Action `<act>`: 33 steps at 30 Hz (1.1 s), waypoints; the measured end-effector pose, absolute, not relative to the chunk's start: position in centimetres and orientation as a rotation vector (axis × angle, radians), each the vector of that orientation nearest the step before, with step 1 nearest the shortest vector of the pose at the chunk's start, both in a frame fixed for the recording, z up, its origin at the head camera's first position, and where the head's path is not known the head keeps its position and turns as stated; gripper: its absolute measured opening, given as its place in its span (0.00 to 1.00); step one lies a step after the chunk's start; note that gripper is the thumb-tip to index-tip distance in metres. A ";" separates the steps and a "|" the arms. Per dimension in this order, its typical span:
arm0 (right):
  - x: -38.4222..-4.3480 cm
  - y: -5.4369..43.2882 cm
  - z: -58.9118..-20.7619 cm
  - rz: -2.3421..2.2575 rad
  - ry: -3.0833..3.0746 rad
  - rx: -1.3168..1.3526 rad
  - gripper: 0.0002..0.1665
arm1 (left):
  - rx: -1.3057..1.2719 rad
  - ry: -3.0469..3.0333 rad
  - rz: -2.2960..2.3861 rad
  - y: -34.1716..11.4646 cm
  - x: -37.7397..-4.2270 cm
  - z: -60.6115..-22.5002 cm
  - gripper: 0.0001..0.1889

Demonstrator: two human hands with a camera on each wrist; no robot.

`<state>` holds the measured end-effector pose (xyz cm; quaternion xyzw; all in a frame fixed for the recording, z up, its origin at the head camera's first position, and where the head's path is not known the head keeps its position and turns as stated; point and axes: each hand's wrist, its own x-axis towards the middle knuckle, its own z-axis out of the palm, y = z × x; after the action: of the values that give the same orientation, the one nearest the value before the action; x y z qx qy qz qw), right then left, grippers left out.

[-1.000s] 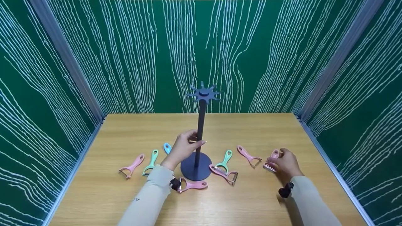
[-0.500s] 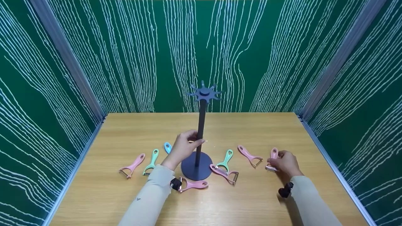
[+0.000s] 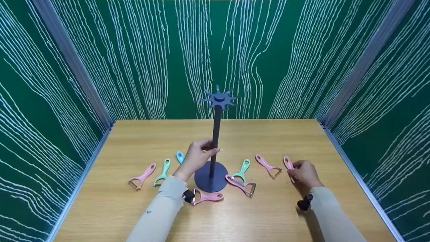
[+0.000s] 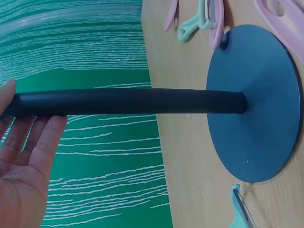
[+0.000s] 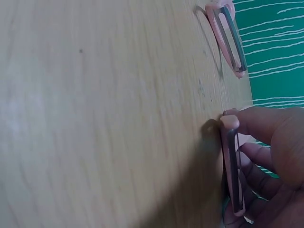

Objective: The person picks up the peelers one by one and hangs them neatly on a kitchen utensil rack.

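Observation:
A dark stand (image 3: 216, 131) rises upright from a round base, with a ring of prongs at its top. My left hand (image 3: 196, 156) grips its pole between thumb and fingers, part-way up; the left wrist view shows the fingers (image 4: 50, 137) against the pole (image 4: 133, 101). At the right, my right hand (image 3: 305, 173) holds a pink peeler (image 3: 288, 162) by thumb and fingers. Its handle points away from me in the head view, where the hand hides its blade end. In the right wrist view the peeler's blade (image 5: 232, 156) shows close to the tabletop.
Pink peelers lie at the left (image 3: 142, 176), before the base (image 3: 209, 197) and to the right (image 3: 267, 165). Another pink peeler (image 3: 247, 188) overlaps a green peeler (image 3: 242, 169). A green peeler (image 3: 164, 171) and a partly hidden blue peeler (image 3: 180, 157) lie left of the stand. Patterned green walls surround the table.
My right hand has turned the pink peeler, so its handle end has shifted left and its blade end has gone behind the fingers. My left hand stays on the pole.

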<state>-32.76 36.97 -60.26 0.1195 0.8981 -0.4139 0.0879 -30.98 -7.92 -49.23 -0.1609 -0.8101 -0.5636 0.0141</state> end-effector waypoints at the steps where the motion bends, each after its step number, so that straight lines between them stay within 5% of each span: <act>1: -32.8 37.0 -60.3 -1.226 2.690 0.338 0.25 | -0.499 -2.527 -1.753 -7.9 -31.0 -49.2 0.08; 33: -32.4 36.4 -59.5 -1.202 2.714 0.264 0.17 | -0.543 -2.502 -1.781 -8.1 -31.1 -49.4 0.05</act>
<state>-32.36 36.40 -59.50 0.0882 0.9078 -0.4019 0.0807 -31.15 -8.05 -49.44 -0.1741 -0.8021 -0.5711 0.0114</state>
